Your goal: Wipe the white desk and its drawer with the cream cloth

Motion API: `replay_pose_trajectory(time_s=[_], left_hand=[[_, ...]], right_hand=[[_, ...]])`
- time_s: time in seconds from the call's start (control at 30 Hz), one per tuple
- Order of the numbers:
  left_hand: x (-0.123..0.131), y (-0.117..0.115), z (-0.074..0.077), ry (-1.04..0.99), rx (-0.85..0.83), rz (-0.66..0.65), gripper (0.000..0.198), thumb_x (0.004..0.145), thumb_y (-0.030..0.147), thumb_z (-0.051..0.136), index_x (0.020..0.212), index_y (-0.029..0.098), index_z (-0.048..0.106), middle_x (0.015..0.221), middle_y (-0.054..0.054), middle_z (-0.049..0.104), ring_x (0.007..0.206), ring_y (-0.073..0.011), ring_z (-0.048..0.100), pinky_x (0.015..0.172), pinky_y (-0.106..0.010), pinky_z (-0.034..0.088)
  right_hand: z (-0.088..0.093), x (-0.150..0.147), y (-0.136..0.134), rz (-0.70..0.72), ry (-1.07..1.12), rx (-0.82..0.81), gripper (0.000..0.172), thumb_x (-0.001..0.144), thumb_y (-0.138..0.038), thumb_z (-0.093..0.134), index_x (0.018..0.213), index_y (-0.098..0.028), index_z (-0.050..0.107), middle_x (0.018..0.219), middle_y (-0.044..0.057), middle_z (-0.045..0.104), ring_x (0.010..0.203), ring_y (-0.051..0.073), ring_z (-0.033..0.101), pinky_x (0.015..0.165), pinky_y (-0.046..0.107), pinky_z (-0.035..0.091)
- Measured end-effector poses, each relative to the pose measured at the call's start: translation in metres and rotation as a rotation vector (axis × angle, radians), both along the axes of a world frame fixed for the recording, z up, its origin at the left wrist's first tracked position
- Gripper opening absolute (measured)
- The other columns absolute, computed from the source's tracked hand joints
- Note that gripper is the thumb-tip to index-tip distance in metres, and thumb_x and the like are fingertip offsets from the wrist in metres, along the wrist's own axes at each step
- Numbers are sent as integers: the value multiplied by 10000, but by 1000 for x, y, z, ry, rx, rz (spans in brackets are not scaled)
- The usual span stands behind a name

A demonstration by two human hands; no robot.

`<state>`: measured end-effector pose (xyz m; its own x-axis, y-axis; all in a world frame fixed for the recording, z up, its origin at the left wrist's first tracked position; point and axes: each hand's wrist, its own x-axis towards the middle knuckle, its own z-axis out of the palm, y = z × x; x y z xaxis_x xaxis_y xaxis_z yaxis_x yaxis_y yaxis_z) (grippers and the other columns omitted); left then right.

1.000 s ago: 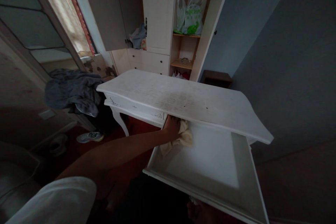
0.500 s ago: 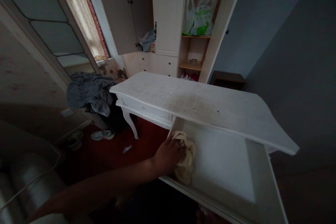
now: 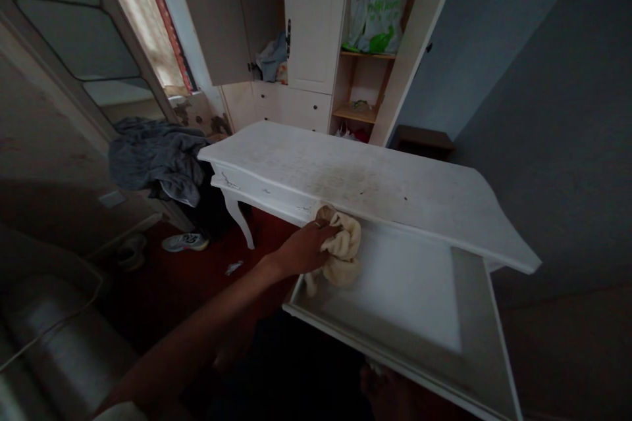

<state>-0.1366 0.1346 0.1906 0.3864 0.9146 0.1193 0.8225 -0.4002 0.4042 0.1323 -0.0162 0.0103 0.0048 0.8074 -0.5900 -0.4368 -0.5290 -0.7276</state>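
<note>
My left hand [image 3: 302, 248] reaches across from the lower left and grips a crumpled cream cloth [image 3: 342, 247]. It presses the cloth against the left inner side of an open white drawer [image 3: 474, 316], just under the front edge of the white table top [image 3: 385, 191]. The top is smudged with grey dirt near its middle. A dim shape at the bottom under the drawer's front may be my right hand [image 3: 382, 391]; its fingers cannot be made out.
Behind the table stands a white wardrobe [image 3: 309, 20] with open shelves holding plastic bags [image 3: 378, 13]. A grey heap of clothes [image 3: 155, 158] lies at the left, a shoe [image 3: 185, 241] on the red floor. A dark wall runs along the right.
The left hand slid the cloth forward along the drawer's left side, then back toward the table's edge. The view shifted slightly.
</note>
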Motion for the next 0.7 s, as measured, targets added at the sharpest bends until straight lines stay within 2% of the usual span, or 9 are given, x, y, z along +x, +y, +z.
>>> replay_pose_trajectory(time_s=[0.17, 0.3, 0.37, 0.43, 0.6, 0.7], left_hand=[[-9, -43, -1, -87, -61, -129, 701, 718, 44, 571, 1385, 243, 484, 1591, -82, 292, 1456, -256, 281, 1189, -452, 275], [-16, -77, -3, -249, -162, -125, 727, 693, -35, 502, 1360, 254, 510, 1552, -66, 373, 1443, -244, 313, 1177, -468, 299], [-16, -92, -4, -311, -179, -109, 686, 736, -41, 471, 1352, 257, 522, 1530, -71, 404, 1436, -238, 328, 1166, -465, 323], [-12, -104, -5, -334, -172, -94, 666, 773, -39, 454, 1361, 266, 518, 1529, -77, 400, 1436, -242, 325, 1159, -473, 333], [8, -116, -12, -213, -141, -152, 800, 698, -105, 441, 1379, 311, 507, 1564, -68, 328, 1450, -274, 282, 1159, -511, 319], [33, -112, -20, -128, -75, -218, 817, 684, -109, 454, 1384, 309, 502, 1549, -86, 337, 1456, -313, 248, 1155, -550, 306]], right_hand=[[-11, 0, 5, -22, 14, 13, 296, 927, -380, 602, 1161, -199, 611, 1134, 69, 645, 949, 195, 644, 779, 370, 566], [-14, -3, 6, -52, 41, 34, 274, 880, -433, 646, 981, -178, 668, 871, 30, 686, 735, 163, 653, 661, 329, 558], [-12, -5, 5, -75, 57, 48, 276, 777, -460, 735, 843, -196, 691, 739, 18, 687, 648, 183, 645, 597, 337, 542], [-8, -8, 3, -103, 71, 65, 283, 674, -463, 800, 753, -213, 693, 693, 16, 696, 620, 206, 648, 569, 346, 528], [8, -14, 3, -165, 137, 93, 336, 597, -452, 836, 793, -214, 703, 749, 13, 726, 639, 194, 658, 567, 312, 505], [12, -16, 2, -128, 143, 133, 353, 633, -498, 807, 804, -208, 699, 777, 17, 722, 647, 174, 637, 568, 296, 488]])
